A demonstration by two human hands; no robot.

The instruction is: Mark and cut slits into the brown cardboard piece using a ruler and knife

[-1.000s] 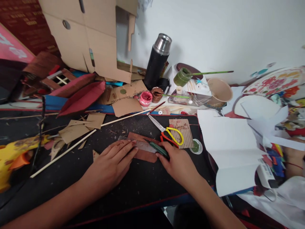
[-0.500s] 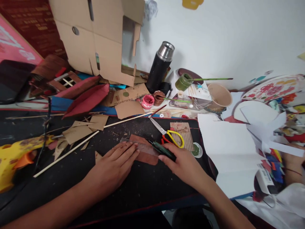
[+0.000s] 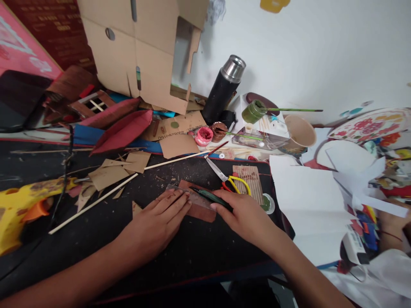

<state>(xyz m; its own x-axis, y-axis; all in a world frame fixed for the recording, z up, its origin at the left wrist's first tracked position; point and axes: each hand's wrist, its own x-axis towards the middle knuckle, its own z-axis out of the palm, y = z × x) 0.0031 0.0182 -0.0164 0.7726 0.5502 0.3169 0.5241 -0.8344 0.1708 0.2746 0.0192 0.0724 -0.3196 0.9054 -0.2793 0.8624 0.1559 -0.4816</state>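
My left hand (image 3: 163, 216) lies with fingers stretched out, pressing a clear ruler-like strip (image 3: 197, 199) onto a brown-painted cardboard piece (image 3: 204, 213) on the black mat. A slim dark green utility knife (image 3: 210, 196) is gripped in my right hand (image 3: 247, 216). Its tip points left and rests at the strip's upper edge, over the cardboard; the blade itself is too small to make out. Just beyond my right hand lie yellow-and-red-handled scissors (image 3: 226, 176), partly covered by the fingers. Corrugated cardboard (image 3: 248, 179) and a small lid of green paint (image 3: 267, 203) are beside them.
A yellow glue gun (image 3: 28, 201), cardboard scraps (image 3: 107, 176) and a long wooden stick (image 3: 96, 203) lie left. Behind stand paint jars (image 3: 204, 136), a black thermos (image 3: 221, 92) and a paper cup (image 3: 300, 131). White paper (image 3: 308, 205) and another person's arm (image 3: 391, 231) are right.
The knife has shifted left along the strip and lies lower, with my right hand following. My left hand stays pressed on the strip. The whole view has shifted slightly.
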